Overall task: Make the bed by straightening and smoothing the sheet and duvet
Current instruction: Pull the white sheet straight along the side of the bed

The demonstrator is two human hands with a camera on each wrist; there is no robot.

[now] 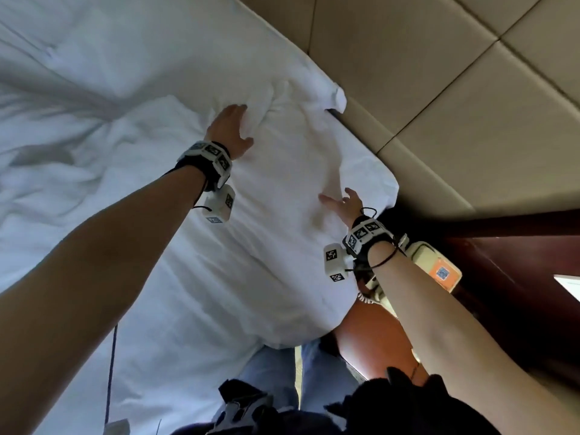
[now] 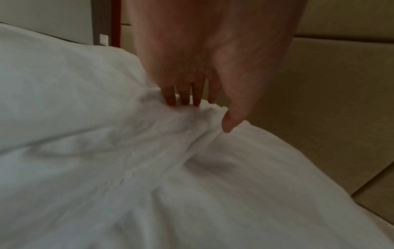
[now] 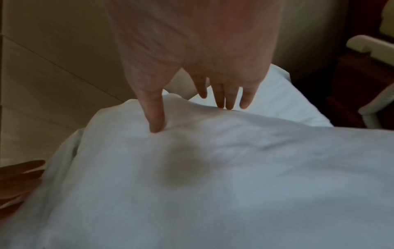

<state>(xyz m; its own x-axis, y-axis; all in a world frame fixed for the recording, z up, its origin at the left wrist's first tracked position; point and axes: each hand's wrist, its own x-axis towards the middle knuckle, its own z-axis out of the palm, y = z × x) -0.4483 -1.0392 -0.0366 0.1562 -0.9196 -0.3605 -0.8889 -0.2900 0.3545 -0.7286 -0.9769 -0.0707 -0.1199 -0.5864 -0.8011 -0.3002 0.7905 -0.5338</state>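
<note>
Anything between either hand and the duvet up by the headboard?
Nothing visible. The left hand lies directly on a bunched fold of the duvet, fingers straight on the cloth. The right hand rests spread on it near the bed's edge, beside the headboard.

left hand, fingers pressing bunched duvet

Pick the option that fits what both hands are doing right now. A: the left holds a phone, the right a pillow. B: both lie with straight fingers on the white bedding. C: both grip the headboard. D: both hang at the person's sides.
B: the left hand and right hand press with straight fingers on the white bedding near the bed's corner.
</note>
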